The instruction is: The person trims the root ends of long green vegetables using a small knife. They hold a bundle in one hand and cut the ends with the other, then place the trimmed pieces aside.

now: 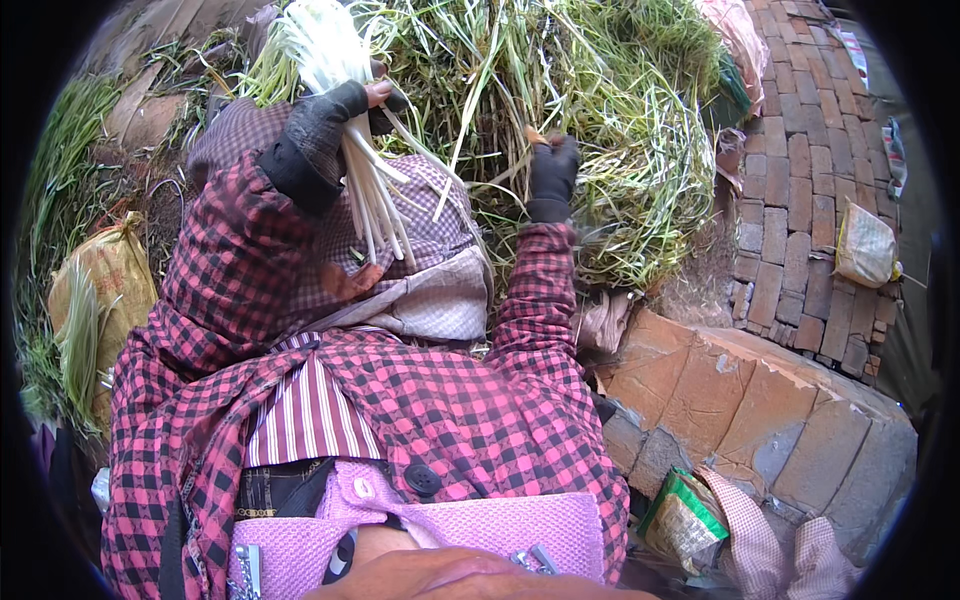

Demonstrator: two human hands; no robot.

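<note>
My left hand point(326, 124), in a dark fingerless glove, grips a bundle of long, white-stemmed greens point(379, 202), likely chives or scallions. Its pale stem ends hang over my lap, on a checked cloth point(442, 292). Some loose strands stick out to the right of the bundle. My right hand point(553, 161), also in a dark glove, is over a large heap of green and yellowed leaves point(645, 180), with its fingers curled. What lies between those fingers cannot be made out.
A yellow woven sack point(124, 289) with pale-stemmed greens point(77, 337) on it lies at left. More leaves point(64, 150) spread behind it. At right are brick paving point(799, 165), flattened cardboard point(720, 390), a whitish bag point(866, 244) and a green-edged bag point(686, 517).
</note>
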